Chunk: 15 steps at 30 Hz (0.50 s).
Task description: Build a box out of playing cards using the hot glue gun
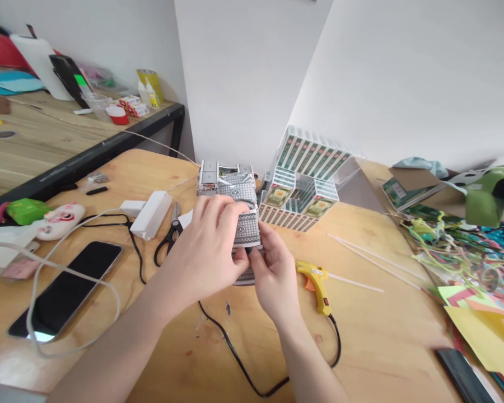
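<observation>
Above tbl [382, 347], hands [208, 243] [276, 274] hide pt of patterned cards [247, 230]

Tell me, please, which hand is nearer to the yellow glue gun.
Right. The right hand is just left of the yellow glue gun; the left hand is farther left, past the right hand.

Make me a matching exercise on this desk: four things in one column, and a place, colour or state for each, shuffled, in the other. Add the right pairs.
Things
1. patterned card piece
2. glue gun
3. scissors
4. phone

Descriptions
A. black handles, lying beyond the left forearm
B. lying flat, dark screen upward
C. between the left hand and the right hand
D. yellow, with a black cord

Right pairs: 1-C, 2-D, 3-A, 4-B
</observation>
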Tool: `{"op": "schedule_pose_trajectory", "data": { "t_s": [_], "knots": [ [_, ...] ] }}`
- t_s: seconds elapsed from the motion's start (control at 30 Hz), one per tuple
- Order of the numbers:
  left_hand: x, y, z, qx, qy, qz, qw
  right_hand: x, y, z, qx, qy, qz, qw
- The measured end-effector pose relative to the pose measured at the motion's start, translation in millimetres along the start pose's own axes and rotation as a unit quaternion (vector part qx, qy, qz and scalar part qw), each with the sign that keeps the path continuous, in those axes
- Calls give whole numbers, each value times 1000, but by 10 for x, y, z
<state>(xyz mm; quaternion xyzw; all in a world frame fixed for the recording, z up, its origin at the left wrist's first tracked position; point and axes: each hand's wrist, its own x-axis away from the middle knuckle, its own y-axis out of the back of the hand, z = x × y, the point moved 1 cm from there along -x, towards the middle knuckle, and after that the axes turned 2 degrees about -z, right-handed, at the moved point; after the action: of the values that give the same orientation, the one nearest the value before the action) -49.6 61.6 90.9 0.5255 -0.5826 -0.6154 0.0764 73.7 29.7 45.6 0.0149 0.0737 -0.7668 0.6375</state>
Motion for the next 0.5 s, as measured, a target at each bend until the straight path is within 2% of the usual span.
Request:
{"op": "schedule_pose_trajectory", "data": {
  "t_s": [0.17,0.27,0.5],
  "knots": [
    [9,15,10,41,11,8,999,-52,55,20,-9,-6,10,1000],
    [7,12,36,66,19,-12,998,-85,85,25,-38,-9,4,999],
    [8,-31,120,59,-21,-45,997,-99,133,40,-30,-13,-21,999]
  ]
}}
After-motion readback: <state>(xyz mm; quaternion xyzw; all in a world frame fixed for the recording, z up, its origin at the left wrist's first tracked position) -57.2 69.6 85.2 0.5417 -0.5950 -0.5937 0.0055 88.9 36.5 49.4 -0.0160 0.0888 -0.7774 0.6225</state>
